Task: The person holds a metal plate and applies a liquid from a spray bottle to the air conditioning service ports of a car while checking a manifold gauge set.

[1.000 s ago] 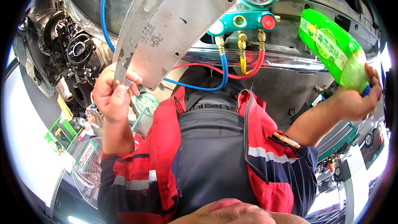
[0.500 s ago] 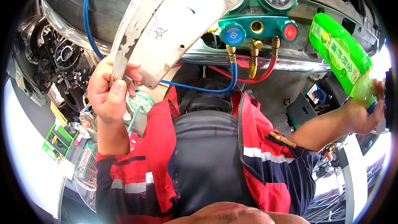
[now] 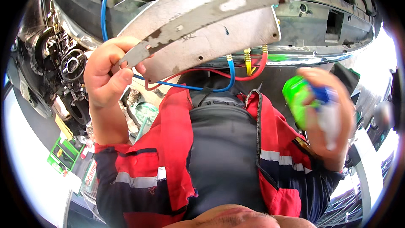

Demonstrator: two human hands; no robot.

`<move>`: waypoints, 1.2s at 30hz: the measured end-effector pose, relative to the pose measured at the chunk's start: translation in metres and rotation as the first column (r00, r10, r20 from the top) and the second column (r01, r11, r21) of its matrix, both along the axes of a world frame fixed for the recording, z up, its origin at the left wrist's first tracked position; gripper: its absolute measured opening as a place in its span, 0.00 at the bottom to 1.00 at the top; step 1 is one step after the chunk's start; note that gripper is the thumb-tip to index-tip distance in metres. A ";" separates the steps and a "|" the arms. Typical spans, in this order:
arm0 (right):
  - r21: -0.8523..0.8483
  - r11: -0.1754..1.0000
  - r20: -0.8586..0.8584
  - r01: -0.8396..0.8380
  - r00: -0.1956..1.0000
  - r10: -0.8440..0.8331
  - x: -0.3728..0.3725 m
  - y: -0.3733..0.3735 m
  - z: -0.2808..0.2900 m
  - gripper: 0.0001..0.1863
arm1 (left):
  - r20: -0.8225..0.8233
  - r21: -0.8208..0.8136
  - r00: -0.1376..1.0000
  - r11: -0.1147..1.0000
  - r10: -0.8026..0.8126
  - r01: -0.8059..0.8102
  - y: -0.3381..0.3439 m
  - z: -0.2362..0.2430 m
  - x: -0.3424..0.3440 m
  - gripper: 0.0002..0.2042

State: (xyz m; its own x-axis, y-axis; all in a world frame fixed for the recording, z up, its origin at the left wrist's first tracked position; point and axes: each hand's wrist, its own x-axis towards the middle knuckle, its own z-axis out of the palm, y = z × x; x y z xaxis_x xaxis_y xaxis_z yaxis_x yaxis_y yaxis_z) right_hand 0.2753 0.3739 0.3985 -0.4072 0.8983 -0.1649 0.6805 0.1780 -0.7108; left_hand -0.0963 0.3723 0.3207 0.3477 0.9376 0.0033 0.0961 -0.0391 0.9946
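Observation:
My left hand (image 3: 110, 74) pinches one end of a curved grey metal strip (image 3: 198, 20) with a long slot and worn patches. Behind the strip spreads a pale, scuffed metal plate (image 3: 236, 33) with small holes along its edge; whether the two are one piece I cannot tell. On the right, my right hand (image 3: 333, 114) is wrapped round a bright green plastic bottle (image 3: 294, 97) with a blue cap (image 3: 322, 94). Motion smears that hand and the bottle, which now points partly toward the view.
A car front with a chrome-edged bumper (image 3: 295, 60) lies beyond my hands. Blue (image 3: 231, 76), yellow (image 3: 248, 63) and red hoses (image 3: 263, 61) hang below the plate, which covers the gauge set. Dark engine parts (image 3: 74, 65) and a green rack (image 3: 65, 154) are at left.
My right hand has swung inward with the green bottle and turned it nearly end-on. The strip and plate have tilted toward level, swinging rightward over the gauges.

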 end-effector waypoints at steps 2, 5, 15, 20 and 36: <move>-0.197 0.976 -0.066 -0.092 0.995 0.080 -0.017 -0.007 -0.023 0.20 | -0.017 -0.014 0.992 0.992 -0.127 0.127 0.027 -0.004 0.003 0.08; -0.402 0.905 -0.103 -0.139 0.989 0.106 -0.043 -0.019 -0.056 0.11 | -0.002 -0.068 0.974 0.972 -0.227 0.227 0.059 -0.008 0.004 0.08; -0.259 0.961 -0.160 0.097 0.977 -0.142 -0.078 -0.036 -0.102 0.02 | -0.058 0.084 0.818 0.814 -0.572 0.575 0.126 -0.041 0.009 0.15; -0.446 0.887 -0.012 0.121 0.990 -0.141 -0.086 -0.032 -0.094 0.04 | 0.156 0.009 0.828 0.839 -0.539 0.545 0.138 -0.056 -0.004 0.15; 0.032 0.979 0.148 0.200 0.968 -0.203 -0.100 -0.060 -0.107 0.08 | 0.171 0.081 0.841 0.858 -0.513 0.507 0.155 -0.025 0.017 0.11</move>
